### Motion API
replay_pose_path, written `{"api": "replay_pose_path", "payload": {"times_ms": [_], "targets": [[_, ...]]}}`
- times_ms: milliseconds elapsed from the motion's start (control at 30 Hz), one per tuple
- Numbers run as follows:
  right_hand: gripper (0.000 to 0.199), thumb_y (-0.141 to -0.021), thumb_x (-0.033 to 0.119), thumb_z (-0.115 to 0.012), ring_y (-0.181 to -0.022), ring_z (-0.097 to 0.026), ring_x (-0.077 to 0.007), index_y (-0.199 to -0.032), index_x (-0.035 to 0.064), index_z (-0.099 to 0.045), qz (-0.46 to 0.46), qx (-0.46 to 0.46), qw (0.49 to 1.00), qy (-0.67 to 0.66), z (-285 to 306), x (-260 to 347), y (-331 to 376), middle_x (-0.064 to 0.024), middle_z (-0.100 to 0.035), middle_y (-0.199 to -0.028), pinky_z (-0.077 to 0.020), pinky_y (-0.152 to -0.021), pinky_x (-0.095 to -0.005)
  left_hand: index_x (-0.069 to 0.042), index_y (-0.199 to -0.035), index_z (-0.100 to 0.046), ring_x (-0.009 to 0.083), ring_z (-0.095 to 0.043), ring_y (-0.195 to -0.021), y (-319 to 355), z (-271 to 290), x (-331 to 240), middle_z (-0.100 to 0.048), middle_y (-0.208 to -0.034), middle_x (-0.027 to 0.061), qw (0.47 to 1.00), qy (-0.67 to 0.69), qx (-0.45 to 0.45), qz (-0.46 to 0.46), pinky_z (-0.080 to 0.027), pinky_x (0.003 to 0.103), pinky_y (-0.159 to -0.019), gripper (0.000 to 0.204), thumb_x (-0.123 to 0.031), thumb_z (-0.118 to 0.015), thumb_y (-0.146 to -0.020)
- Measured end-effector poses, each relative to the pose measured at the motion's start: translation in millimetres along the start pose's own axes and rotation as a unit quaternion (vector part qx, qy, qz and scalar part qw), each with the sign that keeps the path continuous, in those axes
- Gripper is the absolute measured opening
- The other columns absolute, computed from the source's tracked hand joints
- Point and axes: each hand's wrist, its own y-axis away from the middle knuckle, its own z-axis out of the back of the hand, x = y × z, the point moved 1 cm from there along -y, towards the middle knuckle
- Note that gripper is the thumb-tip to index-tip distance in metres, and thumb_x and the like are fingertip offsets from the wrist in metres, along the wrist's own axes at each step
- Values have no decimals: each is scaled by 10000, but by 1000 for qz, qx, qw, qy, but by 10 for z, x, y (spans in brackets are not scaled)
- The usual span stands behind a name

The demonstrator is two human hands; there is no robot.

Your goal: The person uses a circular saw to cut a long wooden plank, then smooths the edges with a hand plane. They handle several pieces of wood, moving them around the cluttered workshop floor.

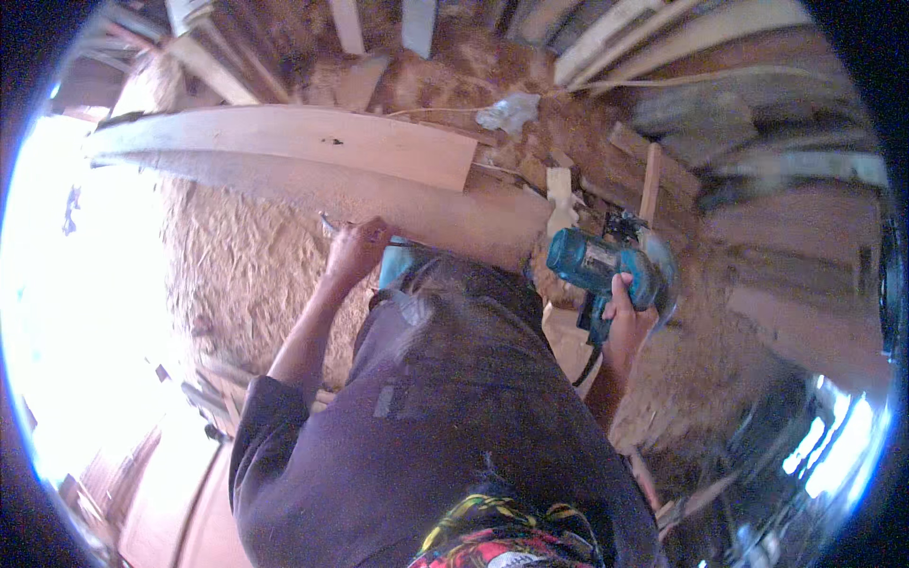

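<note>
My right hand (629, 317) is wrapped round the handle of a teal circular saw (589, 260), which hangs off the right end of the bench, just right of my body. Its black cord drops beside my forearm. My left hand (360, 248) is closed at the near edge of the bench, round a thin stick-like thing (328, 223) whose pale end pokes out past the fist; its kind is not clear. Beyond that hand a pale wooden board (379, 142) lies lengthwise on a wide, dusty wooden bench (454, 216).
Shavings and sawdust (246, 256) cover the ground left of me. Planks (625, 38) lean or lie along the far side. A crumpled clear plastic bag (508, 113) and a pale cord (691, 80) are beyond the bench. Stacked boards (795, 227) stand at the right, some blurred.
</note>
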Motion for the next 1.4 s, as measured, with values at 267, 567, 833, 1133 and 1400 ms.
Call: {"api": "replay_pose_path", "payload": {"times_ms": [267, 567, 833, 1133, 1400], "targets": [[174, -873, 171, -802, -483, -481, -126, -873, 77, -655, -148, -146, 976, -60, 209, -849, 1074, -1, -565, -656, -412, -468, -299, -77, -965, -705, 408, -700, -866, 21, 416, 1399, -715, -851, 189, 979, 47, 196, -22, -553, 461, -778, 344, -402, -599, -999], [221, -879, 248, -790, -531, -516, -135, -831, 101, -631, -304, -95, 927, -198, -77, -2203, 2336, 5, -571, -671, -436, -497, -297, 10, -1052, -647, 343, -674, -941, 168, -20, 2065, -697, -1016, 159, 933, 53, 297, -196, -538, 427, -874, 314, -295, -636, -976], [227, -875, 297, -788, -607, -543, -122, -886, 103, -672, -341, -136, 893, -259, -190, -3423, 2596, 10, -605, -746, -439, -523, -298, -35, -1170, -650, 240, -682, -876, -274, -187, 1460, -698, -1068, 110, 939, 169, 185, -236, -568, 396, -812, 215, -146, -623, -987], [219, -844, 220, -821, -530, -549, -127, -907, 58, -686, -312, -94, 928, -182, -514, -3859, 2961, 12, -605, -676, -432, -480, -304, -56, -1436, -490, 389, -497, -1372, -533, 54, -357, -540, -1440, 217, 888, -119, 55, -441, -425, 539, -1078, 633, -248, -737, -886], [188, -838, 128, -832, -451, -504, -105, -866, 97, -649, -295, -102, 903, -295, -829, -5378, 3065, 7, -609, -654, -375, -421, -285, -202, -1630, -205, 313, -231, -1541, -646, -377, -356, -216, -1685, 69, 821, -273, -43, -499, -293, 575, -1153, 1026, -415, -783, -809]]}}
